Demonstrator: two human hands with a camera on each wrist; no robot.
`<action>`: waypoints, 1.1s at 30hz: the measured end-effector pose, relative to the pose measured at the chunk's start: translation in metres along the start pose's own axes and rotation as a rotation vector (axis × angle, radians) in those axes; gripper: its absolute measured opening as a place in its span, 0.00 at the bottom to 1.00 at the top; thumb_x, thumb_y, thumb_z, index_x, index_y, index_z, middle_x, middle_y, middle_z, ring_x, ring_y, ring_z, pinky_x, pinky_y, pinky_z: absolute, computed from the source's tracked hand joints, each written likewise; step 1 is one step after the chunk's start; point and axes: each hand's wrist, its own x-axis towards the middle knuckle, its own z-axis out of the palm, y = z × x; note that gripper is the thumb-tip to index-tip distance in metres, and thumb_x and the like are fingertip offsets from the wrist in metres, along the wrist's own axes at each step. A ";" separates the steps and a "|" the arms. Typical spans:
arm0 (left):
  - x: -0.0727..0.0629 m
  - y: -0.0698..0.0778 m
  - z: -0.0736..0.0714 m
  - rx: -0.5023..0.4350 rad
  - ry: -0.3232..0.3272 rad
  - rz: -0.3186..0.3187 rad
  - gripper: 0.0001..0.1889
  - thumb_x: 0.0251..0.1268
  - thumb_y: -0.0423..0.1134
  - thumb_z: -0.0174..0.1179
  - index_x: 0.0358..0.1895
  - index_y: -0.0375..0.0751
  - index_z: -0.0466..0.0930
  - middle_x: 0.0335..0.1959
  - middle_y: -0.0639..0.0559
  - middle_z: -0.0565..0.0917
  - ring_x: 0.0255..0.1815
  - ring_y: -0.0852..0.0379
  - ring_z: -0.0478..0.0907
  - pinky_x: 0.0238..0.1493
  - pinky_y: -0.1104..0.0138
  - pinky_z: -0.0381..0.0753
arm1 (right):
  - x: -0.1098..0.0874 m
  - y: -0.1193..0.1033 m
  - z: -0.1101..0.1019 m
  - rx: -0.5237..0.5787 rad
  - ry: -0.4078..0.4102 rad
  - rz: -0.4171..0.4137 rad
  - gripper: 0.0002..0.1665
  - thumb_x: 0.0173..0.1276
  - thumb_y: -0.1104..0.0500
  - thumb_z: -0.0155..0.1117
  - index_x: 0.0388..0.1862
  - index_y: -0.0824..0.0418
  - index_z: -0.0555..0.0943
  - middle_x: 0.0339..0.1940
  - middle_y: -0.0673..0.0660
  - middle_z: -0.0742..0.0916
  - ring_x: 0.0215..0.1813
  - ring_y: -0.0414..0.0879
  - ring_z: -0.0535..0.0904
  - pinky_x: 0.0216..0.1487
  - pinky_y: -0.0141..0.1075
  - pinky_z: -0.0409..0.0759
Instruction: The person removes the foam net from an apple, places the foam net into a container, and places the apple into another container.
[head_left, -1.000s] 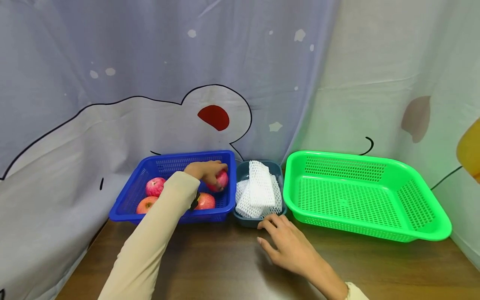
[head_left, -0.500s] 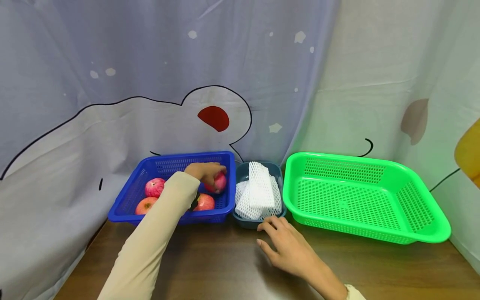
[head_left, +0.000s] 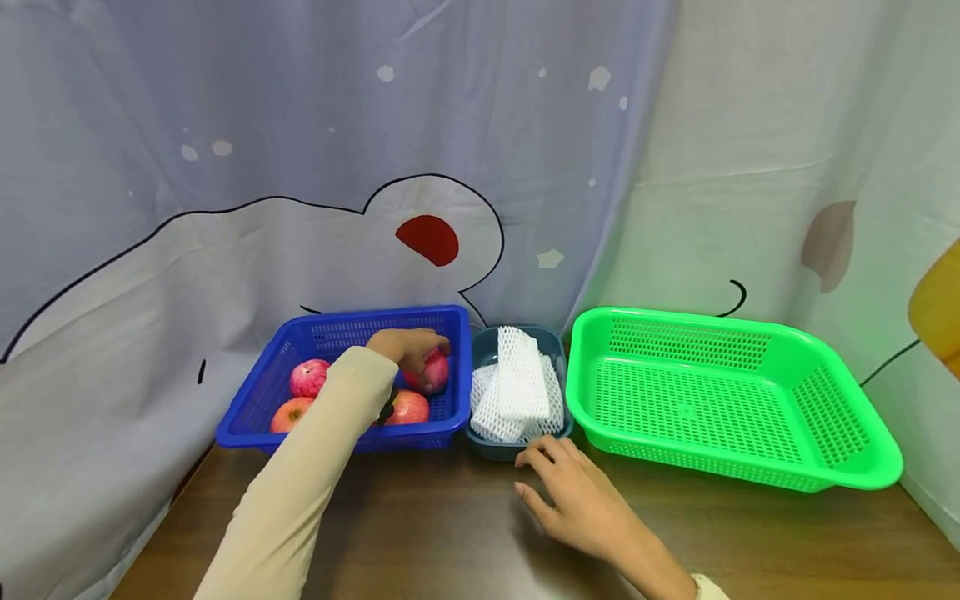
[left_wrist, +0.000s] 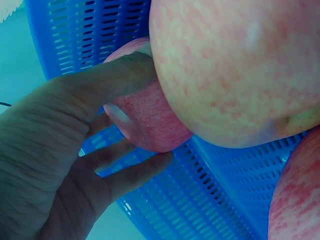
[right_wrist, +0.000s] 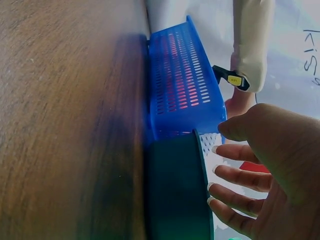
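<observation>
Inside the blue basket (head_left: pixel 345 443), my left hand (head_left: pixel 405 346) grips a red apple (head_left: pixel 437 371) near the right wall. The left wrist view shows thumb and fingers curled round that apple (left_wrist: pixel 155 120), with a larger-looking apple (left_wrist: pixel 235 70) close to the camera. More apples lie in the basket, among them one at the front (head_left: pixel 409 407) and one at the left (head_left: pixel 309 377). My right hand (head_left: pixel 581 504) is held with loosely bent fingers at the front rim of the small dark bin (head_left: pixel 498 451). It holds nothing. White foam net sleeves (head_left: pixel 522 379) fill the bin.
A green basket (head_left: pixel 697 408) with nothing in it stands to the right of the bin. All three containers stand in a row on the brown wooden table (head_left: pixel 435 525), against a printed curtain (head_left: pixel 300 125).
My left hand and the apple it grips have shifted slightly left within the blue basket. The right hand stays in place.
</observation>
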 end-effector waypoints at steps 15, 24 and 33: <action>-0.003 -0.001 -0.005 0.008 -0.001 0.009 0.36 0.67 0.54 0.59 0.76 0.47 0.61 0.77 0.39 0.61 0.79 0.39 0.56 0.76 0.43 0.59 | 0.006 0.005 -0.009 -0.019 -0.001 0.001 0.16 0.68 0.48 0.66 0.50 0.53 0.81 0.53 0.49 0.81 0.51 0.44 0.77 0.52 0.41 0.79; -0.009 -0.001 -0.005 -0.007 0.014 0.063 0.35 0.72 0.50 0.54 0.77 0.41 0.57 0.78 0.38 0.59 0.80 0.40 0.53 0.79 0.46 0.55 | 0.009 0.011 -0.018 -0.025 0.010 0.018 0.18 0.68 0.48 0.65 0.54 0.52 0.79 0.60 0.54 0.80 0.61 0.49 0.77 0.60 0.45 0.79; -0.019 -0.006 -0.009 -0.073 0.052 0.017 0.38 0.72 0.52 0.54 0.79 0.44 0.51 0.80 0.38 0.53 0.81 0.35 0.49 0.76 0.37 0.53 | 0.019 0.016 -0.026 -0.073 0.050 -0.020 0.21 0.68 0.48 0.67 0.56 0.55 0.78 0.68 0.60 0.77 0.66 0.56 0.75 0.62 0.49 0.79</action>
